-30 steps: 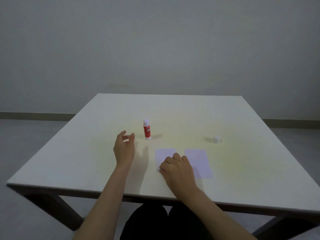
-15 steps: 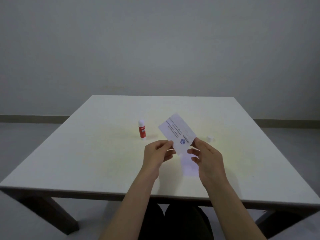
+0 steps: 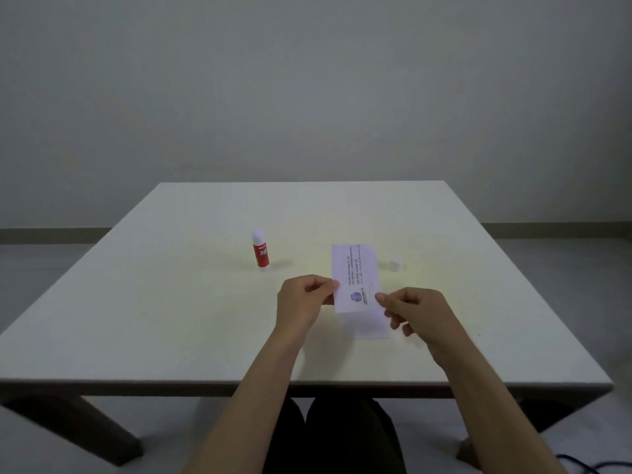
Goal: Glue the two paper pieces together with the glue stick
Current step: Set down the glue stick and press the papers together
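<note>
A white paper piece (image 3: pixel 355 275) with printed text and a blue round logo is held just above the table. My left hand (image 3: pixel 302 301) pinches its left edge and my right hand (image 3: pixel 415 311) pinches its right edge. Below it a second, blank paper piece (image 3: pixel 369 325) lies flat on the table, partly covered by the held one. The red and white glue stick (image 3: pixel 260 249) stands upright, uncapped, to the left and behind my hands. Its small white cap (image 3: pixel 396 262) sits on the table to the right of the papers.
The white table (image 3: pixel 171 302) has its front edge close to my lap. A grey wall and a dark baseboard lie behind it. A dark cable (image 3: pixel 581 465) lies on the floor at the bottom right.
My right hand lifted one paper piece off the table and my left hand came over to grip it. The piece has since turned from tilted to nearly straight and come lower over the other paper.
</note>
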